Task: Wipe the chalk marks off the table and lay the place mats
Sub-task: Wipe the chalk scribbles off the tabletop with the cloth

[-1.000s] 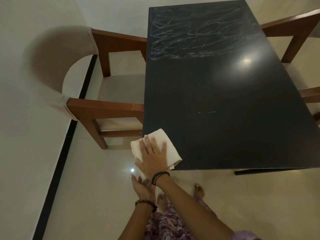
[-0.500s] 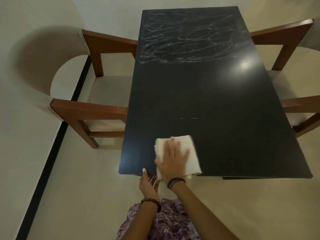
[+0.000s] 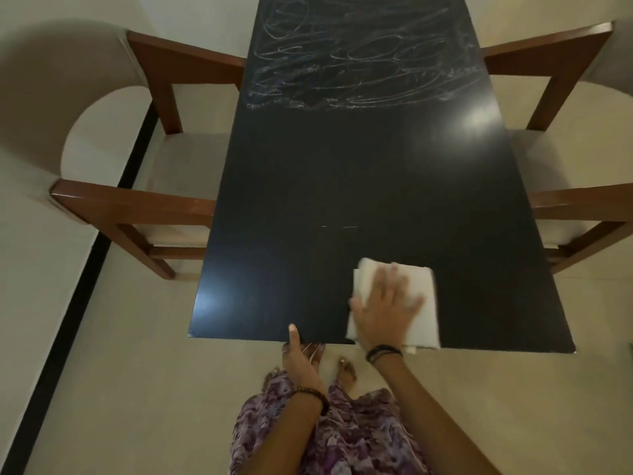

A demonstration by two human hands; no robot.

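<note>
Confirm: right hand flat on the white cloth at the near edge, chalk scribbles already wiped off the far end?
Not quite. The head view shows the right hand flat on the white cloth at the near edge, but the chalk scribbles still cover the far end.

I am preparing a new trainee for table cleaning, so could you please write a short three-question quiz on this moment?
1. True or false: the right hand presses flat on the white cloth.
2. Where do the dense chalk scribbles lie? A) near end of the table B) far end C) on a chair seat
3. Fill in: the left hand grips the table's near ____.

Key: 1 true; 2 B; 3 edge.
</note>
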